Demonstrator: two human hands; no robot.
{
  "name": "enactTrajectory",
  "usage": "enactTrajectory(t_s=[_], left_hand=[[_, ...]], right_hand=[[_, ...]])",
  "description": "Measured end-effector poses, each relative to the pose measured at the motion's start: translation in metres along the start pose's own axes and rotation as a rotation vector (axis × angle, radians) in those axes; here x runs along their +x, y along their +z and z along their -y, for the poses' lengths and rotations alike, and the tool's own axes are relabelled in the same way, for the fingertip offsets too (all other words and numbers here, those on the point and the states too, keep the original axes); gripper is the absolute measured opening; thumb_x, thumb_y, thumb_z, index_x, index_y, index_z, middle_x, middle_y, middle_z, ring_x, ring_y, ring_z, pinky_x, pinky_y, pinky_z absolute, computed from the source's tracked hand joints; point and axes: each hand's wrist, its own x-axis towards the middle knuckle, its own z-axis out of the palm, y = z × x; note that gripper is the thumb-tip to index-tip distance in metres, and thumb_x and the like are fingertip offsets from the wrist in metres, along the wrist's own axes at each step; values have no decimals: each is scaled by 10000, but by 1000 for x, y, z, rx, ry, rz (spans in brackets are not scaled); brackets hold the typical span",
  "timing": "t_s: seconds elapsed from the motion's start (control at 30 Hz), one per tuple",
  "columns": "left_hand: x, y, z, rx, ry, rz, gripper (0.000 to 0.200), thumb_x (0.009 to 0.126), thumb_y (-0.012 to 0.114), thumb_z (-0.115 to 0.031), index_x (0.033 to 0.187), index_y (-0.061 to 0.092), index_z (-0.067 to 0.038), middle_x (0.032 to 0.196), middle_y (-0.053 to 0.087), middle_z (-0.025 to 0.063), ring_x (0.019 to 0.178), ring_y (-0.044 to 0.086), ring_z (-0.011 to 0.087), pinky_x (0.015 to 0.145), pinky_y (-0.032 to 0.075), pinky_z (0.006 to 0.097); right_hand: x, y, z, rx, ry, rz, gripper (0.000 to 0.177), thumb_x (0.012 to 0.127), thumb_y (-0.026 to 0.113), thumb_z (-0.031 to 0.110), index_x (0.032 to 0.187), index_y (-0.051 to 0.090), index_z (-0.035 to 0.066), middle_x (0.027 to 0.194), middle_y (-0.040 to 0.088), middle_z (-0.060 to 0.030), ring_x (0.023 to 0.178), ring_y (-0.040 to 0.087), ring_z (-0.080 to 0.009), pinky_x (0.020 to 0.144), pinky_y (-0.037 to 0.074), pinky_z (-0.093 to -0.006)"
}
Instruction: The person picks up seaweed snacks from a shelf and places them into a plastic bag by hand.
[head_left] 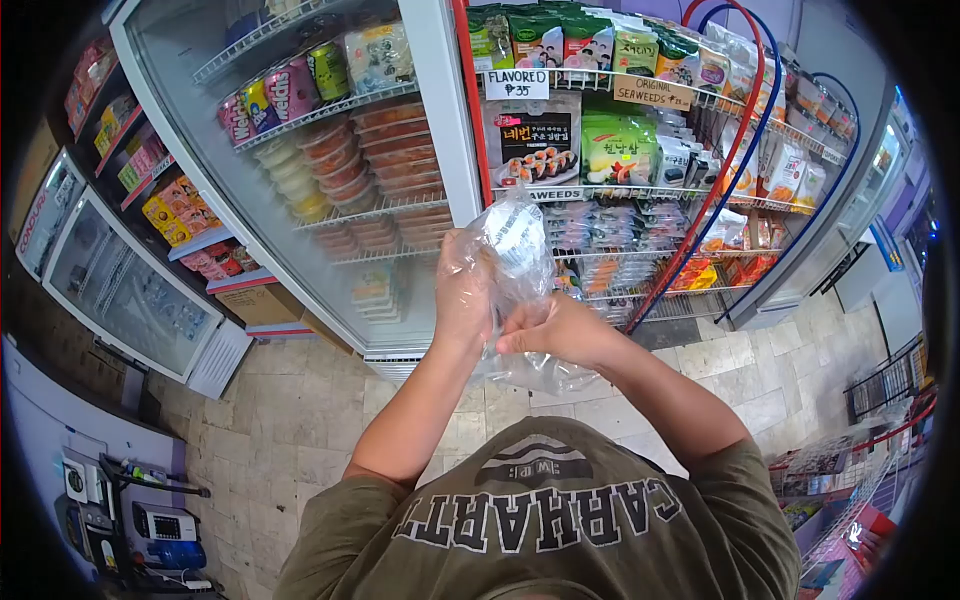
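My left hand [463, 290] is raised in front of me inside or behind a clear plastic bag [515, 250], gripping it near its upper part. My right hand [555, 330] pinches the same bag lower down, at its right side. The bag is crumpled and see-through, with a white printed patch near the top; something orange-brown shows through it by my left fingers, but I cannot tell what it is. Both hands are held close together above my chest, in front of a glass-door fridge [330, 180].
A wire rack [650, 150] of seaweed packets with price signs stands right ahead. The fridge holds stacked tubs and cans. A chest freezer [120, 290] and snack shelves [150, 170] are on the left. Tiled floor [300, 420] lies below; another rack [860, 470] is at right.
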Motion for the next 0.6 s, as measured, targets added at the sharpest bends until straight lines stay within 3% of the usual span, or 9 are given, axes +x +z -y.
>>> enactTrajectory(t_s=[0.13, 0.17, 0.2, 0.23, 0.3, 0.33, 0.47, 0.53, 0.6], left_hand=[[0, -5, 8, -91, 96, 48, 405, 825, 588, -180, 1164, 487, 17, 1110, 568, 90, 1023, 554, 206, 907, 437, 346], [-2, -2, 6, -88, 92, 49, 405, 825, 588, -180, 1164, 487, 17, 1110, 568, 90, 1023, 554, 206, 907, 437, 346], [-4, 3, 4, -116, 31, 10, 325, 815, 609, -185, 1068, 491, -18, 998, 570, 61, 915, 564, 164, 822, 456, 301], [-6, 7, 3, -146, -30, -30, 254, 806, 630, -190, 972, 494, -53, 885, 572, 31, 807, 573, 121, 737, 475, 256], [-8, 5, 5, -146, -29, 48, 331, 791, 651, -241, 1010, 501, -44, 928, 579, 41, 850, 577, 132, 771, 471, 265], [-10, 3, 7, -147, -25, 125, 410, 776, 672, -292, 1049, 507, -35, 971, 587, 51, 892, 581, 143, 805, 467, 274], [-34, 3, 22, -230, -148, 195, 545, 777, 669, -325, 1184, 483, -14, 1108, 563, 75, 1012, 542, 137, 886, 422, 283], [-33, -7, 19, -164, -144, 288, 532, 779, 669, -320, 1174, 490, -10, 1094, 571, 68, 993, 548, 130, 874, 426, 276], [-35, -9, 10, -37, -145, 423, 500, 781, 673, -313, 1138, 519, 3, 1035, 597, 43, 930, 567, 112, 845, 438, 257]], right_hand=[[-3, -12, 1, -375, -47, -92, 276, 710, 743, 190, 863, 594, 15, 739, 604, -22, 650, 537, -100, 622, 435, -264], [-3, -13, -2, -475, -172, -193, 249, 701, 698, 174, 844, 594, 0, 795, 595, -96, 685, 566, -203, 645, 456, -321], [-4, -14, -4, -574, -296, -295, 227, 692, 654, 158, 825, 594, -15, 851, 585, -170, 719, 595, -305, 669, 478, -378], [-5, -17, -2, -572, -294, -296, 227, 692, 654, 158, 825, 594, -15, 851, 585, -170, 719, 595, -305, 669, 478, -378], [-5, -30, 8, -794, -442, -443, 243, 664, 615, 104, 874, 593, -18, 970, 553, -209, 820, 580, -367, 731, 475, -420], [4, -35, 2, -842, -557, -476, 315, 658, 613, 86, 957, 567, -2, 899, 550, -181, 816, 567, -373, 721, 470, -434], [-3, -41, 1, -881, -634, -502, 369, 653, 618, 82, 1010, 544, 25, 848, 545, -130, 777, 573, -323, 656, 441, -409], [-6, -52, 7, -1223, -887, -572, 402, 686, 648, 139, 1060, 541, 37, 808, 589, -85, 734, 581, -253, 629, 388, -348], [-11, -55, 13, -1313, -938, -610, 392, 695, 635, 153, 1062, 545, 49, 771, 566, -61, 672, 546, -222, 601, 348, -327]])
